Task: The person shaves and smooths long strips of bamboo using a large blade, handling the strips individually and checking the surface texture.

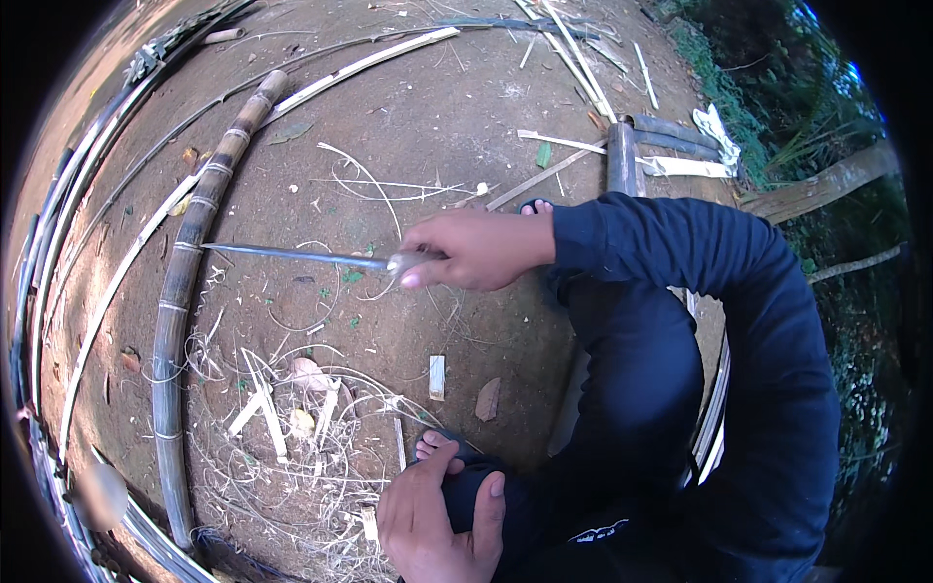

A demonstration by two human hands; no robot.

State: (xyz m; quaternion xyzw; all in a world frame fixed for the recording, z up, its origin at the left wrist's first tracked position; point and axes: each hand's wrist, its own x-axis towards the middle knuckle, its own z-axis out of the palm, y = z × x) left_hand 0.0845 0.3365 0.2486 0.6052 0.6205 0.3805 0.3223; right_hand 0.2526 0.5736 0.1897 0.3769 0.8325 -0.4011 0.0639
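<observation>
My right hand point(476, 248) is closed around the handle of a long knife point(301, 255), held out over the ground with its narrow blade toward the left. The blade's tip meets or overlaps a dark, ringed bamboo pole point(177, 282) lying on the dirt; I cannot tell whether they touch. At the lower edge my left hand point(437, 520) rests over my dark trouser leg near one foot, thumb and fingers apart, with nothing in it. Between the hand and the pole lies a pile of pale bamboo shavings point(321, 486) with short split pieces point(272, 418).
A small pale wood block point(437, 377) and a brown flat piece point(488, 399) lie before me. Long bamboo strips point(364, 66) and poles line the left and far sides. Cut dark bamboo lengths point(622, 155) lie at the far right, near green plants and a tree trunk point(826, 185).
</observation>
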